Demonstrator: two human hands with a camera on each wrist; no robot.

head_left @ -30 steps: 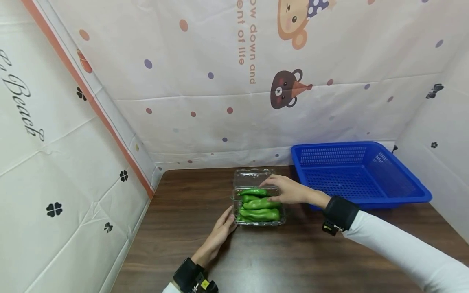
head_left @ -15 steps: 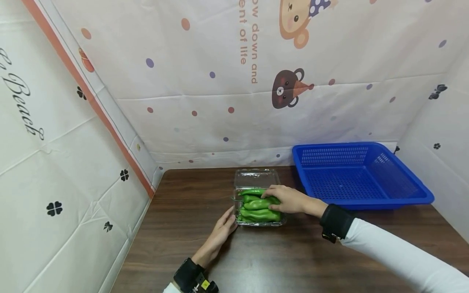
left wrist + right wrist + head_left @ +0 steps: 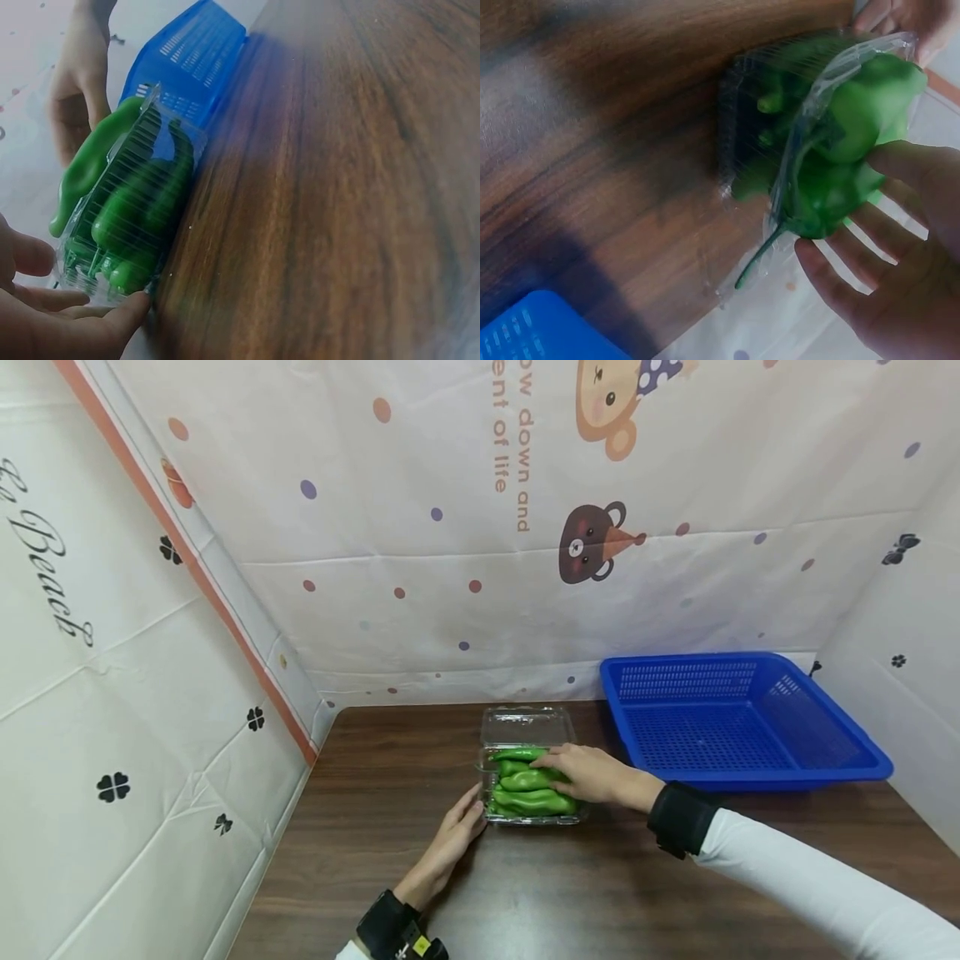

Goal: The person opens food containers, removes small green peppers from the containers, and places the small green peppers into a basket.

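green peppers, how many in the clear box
4 at least in the head view: back pepper by the lid, second pepper before it, third pepper at the right hand, front pepper along the near edge; more may be hidden.

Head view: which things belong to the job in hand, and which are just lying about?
In the job:
green peppers
open clear plastic clamshell

Just there:
blue perforated plastic basket (untouched, though perhaps meant for use)
printed backdrop

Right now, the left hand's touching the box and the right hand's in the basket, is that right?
Not quite. The right hand is at the peppers, not in the basket; the head view shows it. The left hand does touch the box.
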